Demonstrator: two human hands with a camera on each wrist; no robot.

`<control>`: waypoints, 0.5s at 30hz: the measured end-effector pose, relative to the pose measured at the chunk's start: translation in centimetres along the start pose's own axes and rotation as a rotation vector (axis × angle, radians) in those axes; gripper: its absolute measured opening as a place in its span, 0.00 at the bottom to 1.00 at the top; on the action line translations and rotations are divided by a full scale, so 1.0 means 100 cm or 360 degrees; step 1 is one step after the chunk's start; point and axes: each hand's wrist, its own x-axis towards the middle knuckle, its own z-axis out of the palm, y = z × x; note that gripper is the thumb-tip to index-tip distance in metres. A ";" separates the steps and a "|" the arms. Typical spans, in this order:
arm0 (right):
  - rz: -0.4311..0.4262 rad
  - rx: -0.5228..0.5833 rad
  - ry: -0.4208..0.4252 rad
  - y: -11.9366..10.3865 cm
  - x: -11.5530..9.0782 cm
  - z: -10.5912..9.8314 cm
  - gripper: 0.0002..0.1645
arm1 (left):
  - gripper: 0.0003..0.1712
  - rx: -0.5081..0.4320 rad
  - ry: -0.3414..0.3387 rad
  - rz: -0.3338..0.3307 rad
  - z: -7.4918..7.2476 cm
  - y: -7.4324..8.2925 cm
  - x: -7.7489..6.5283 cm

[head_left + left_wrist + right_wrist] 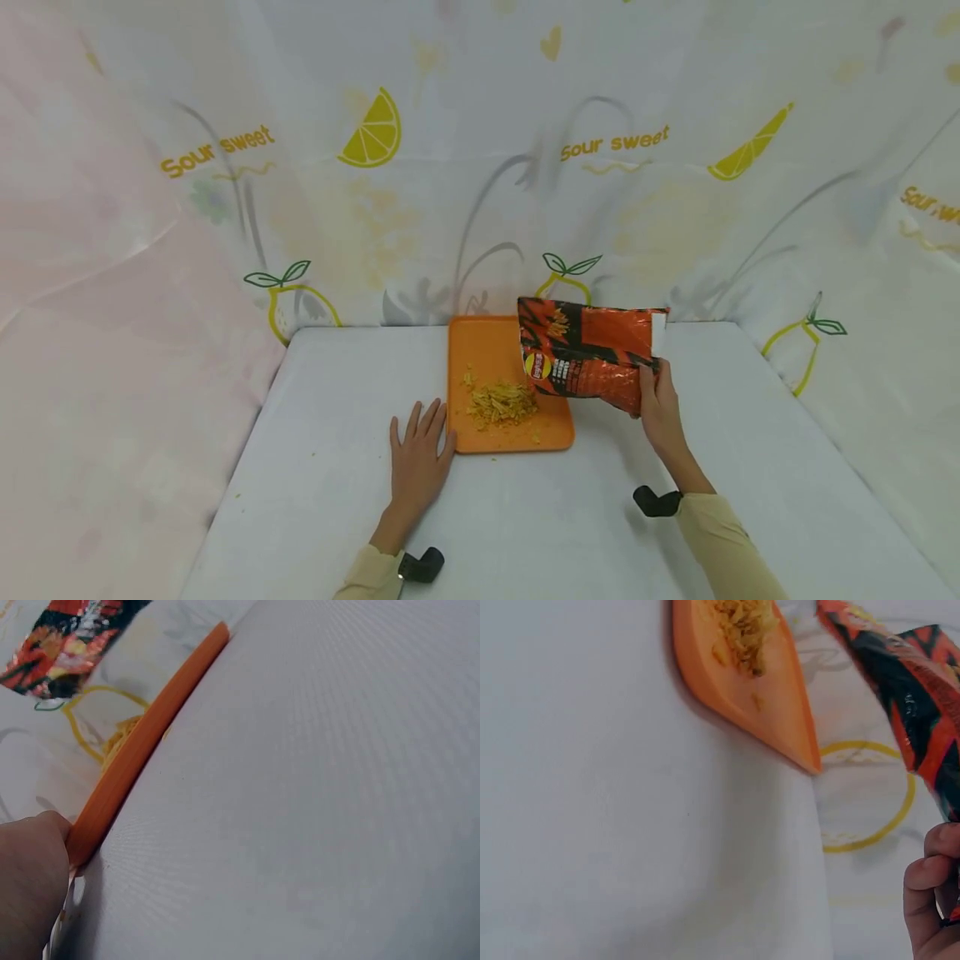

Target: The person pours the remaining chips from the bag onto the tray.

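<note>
A red and black chip bag [592, 354] is tilted over the right side of an orange tray [551, 433], its left end over the tray. My right hand [660, 408] grips the bag's right end, fingers curled round it in the right wrist view. Broken yellow chips [498, 404] lie heaped in the middle of the tray, with crumbs around them. My left hand [420, 462] lies with fingers spread on the white table at the tray's left. Its thumb [49, 825] is right at the tray's corner in the left wrist view.
The tray stands on a white-covered table [322, 500], near its back edge. Behind it hangs a pale curtain [465, 208] printed with lemons and lettering. A few small crumbs [238, 496] are scattered on the table at the left.
</note>
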 end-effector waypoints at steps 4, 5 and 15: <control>0.0027 0.0004 -0.0022 0.004 0.001 0.000 0.25 | 0.30 -0.0005 0.0021 0.0000 0.000 0.001 -0.001; 0.0015 -0.0021 -0.0036 0.008 0.002 0.000 0.25 | 0.30 -0.0007 0.0032 0.0004 0.000 0.001 -0.002; -0.0041 -0.0063 -0.0045 0.014 0.002 0.000 0.24 | 0.30 0.0024 0.0055 0.0013 0.000 0.001 -0.001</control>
